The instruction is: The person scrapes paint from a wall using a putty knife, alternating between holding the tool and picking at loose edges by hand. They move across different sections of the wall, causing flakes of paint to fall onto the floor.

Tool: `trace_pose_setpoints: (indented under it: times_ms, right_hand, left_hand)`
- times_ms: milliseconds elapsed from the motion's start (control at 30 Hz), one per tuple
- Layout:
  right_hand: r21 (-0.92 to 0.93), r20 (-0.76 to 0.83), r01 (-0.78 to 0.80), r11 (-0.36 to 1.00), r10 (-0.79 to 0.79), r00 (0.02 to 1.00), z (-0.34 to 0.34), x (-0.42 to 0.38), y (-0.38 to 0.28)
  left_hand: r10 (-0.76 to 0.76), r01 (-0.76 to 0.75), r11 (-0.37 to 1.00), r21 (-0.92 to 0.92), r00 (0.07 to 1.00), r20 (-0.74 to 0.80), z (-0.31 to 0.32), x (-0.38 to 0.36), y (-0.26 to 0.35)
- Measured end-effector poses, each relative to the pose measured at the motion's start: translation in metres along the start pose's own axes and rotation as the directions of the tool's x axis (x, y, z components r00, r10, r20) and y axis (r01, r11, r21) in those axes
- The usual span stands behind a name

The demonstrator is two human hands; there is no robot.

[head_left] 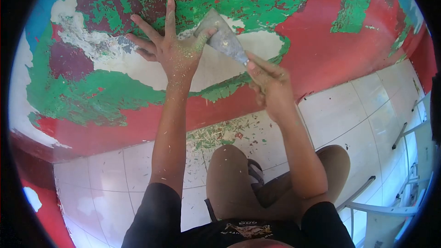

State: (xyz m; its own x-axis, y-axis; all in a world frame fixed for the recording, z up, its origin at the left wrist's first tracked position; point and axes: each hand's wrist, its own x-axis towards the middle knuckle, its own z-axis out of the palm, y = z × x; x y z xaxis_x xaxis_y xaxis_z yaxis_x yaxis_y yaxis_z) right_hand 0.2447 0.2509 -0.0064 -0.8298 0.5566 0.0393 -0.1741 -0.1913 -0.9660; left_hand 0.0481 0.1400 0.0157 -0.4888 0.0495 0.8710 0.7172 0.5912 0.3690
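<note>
A putty knife (223,40) with a wide grey metal blade is gripped by its handle in my right hand (272,82). Its blade points up and left, against or close to the wall (317,41), where green and red paint is peeling and a white patch (220,69) is bare. Spread fingers of my left hand (177,50) rest on the wall left of the blade, the thumb reaching to or over the blade's edge. Paint flecks dot the back of that hand and the forearm. My right palm hides most of the handle.
Paint flakes (225,133) are scattered on the white tiled floor (105,170) along the wall's foot. My bent knees (227,165) are below my hands. Metal-legged furniture (386,209) stands at the right edge.
</note>
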Motion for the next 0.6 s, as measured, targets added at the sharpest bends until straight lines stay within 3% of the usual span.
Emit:
trace_pose_setpoints:
  times_ms: [67, 133, 600]
  right_hand:
    - [0.083, 0.034, -0.042, 0.996, 0.039, 0.999, -0.005, 0.008, 0.014]
    - [0.356, 0.066, -0.158, 0.921, 0.144, 0.987, 0.000, -0.002, 0.031]
    - [0.313, 0.097, -0.155, 0.937, 0.131, 0.987, -0.011, 0.003, 0.022]
  left_hand:
    - [-0.004, 0.004, 1.000, 0.001, 1.000, -0.019, 0.001, 0.005, 0.004]
    - [0.020, -0.020, 1.000, 0.004, 1.000, 0.017, -0.002, 0.001, 0.004]
    - [0.046, -0.046, 0.998, 0.043, 0.999, -0.006, 0.002, -0.001, 0.001]
